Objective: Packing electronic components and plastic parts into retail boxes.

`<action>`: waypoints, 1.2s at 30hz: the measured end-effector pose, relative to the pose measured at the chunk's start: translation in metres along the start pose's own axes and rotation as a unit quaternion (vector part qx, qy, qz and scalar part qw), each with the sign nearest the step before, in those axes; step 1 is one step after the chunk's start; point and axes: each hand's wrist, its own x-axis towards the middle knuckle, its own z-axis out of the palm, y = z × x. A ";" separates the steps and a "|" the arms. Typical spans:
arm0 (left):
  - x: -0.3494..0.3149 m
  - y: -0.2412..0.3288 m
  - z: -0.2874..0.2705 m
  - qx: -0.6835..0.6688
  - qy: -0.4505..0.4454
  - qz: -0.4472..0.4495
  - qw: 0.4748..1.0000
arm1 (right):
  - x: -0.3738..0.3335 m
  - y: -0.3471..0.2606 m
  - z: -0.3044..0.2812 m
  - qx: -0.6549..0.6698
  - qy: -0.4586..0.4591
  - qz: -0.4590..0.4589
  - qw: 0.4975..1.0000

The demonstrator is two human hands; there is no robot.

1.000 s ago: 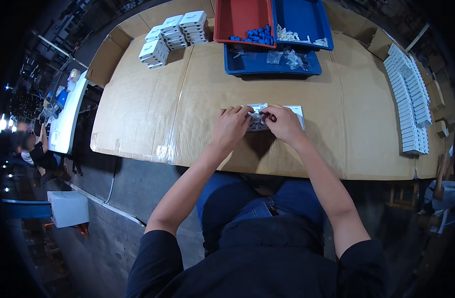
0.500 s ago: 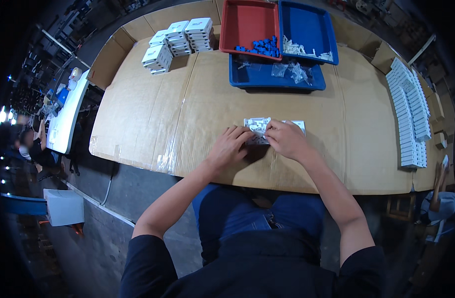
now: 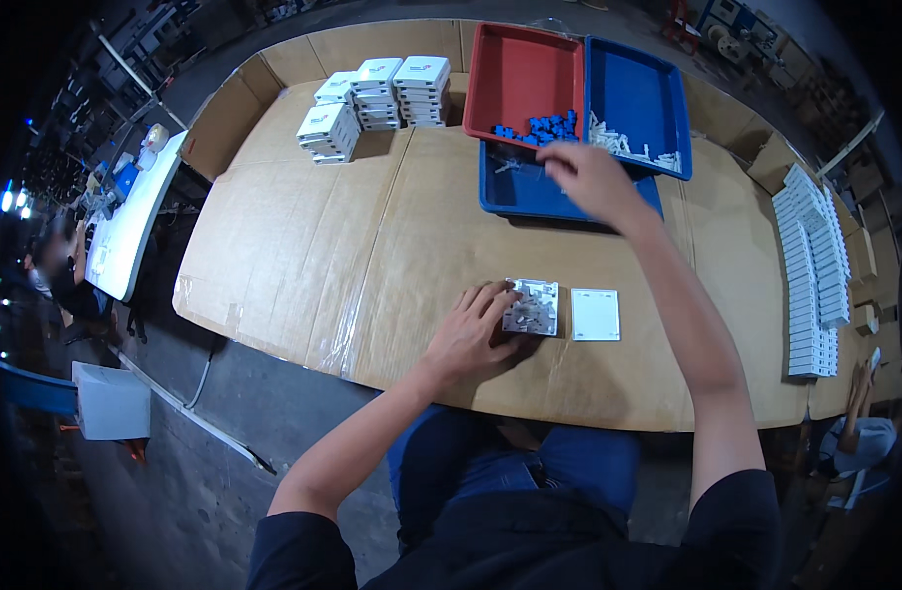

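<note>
While the left hand (image 3: 474, 332) grips the open white case (image 3: 536, 313), the right hand (image 3: 591, 179) hovers over the lower blue tray (image 3: 508, 200), its finger closure unclear.

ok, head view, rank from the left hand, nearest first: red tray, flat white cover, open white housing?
From the left hand:
1. Open white housing: at its fingers.
2. Flat white cover: right of the housing, apart from it.
3. Red tray: up at the far side.
</note>
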 end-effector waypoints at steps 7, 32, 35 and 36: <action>0.005 -0.006 0.000 0.018 -0.022 -0.049 0.998 | 0.100 0.103 0.055 -0.134 0.008 0.093 0.987; 0.014 0.001 -0.007 -0.046 0.006 -0.082 0.996 | -0.052 0.002 0.030 0.576 0.127 0.190 0.785; 0.013 -0.005 0.000 -0.043 0.003 -0.075 0.996 | -0.109 -0.008 0.066 0.473 0.125 0.221 0.844; 0.013 -0.004 0.001 -0.045 0.002 -0.078 0.996 | -0.128 -0.003 0.082 0.458 0.131 0.200 0.856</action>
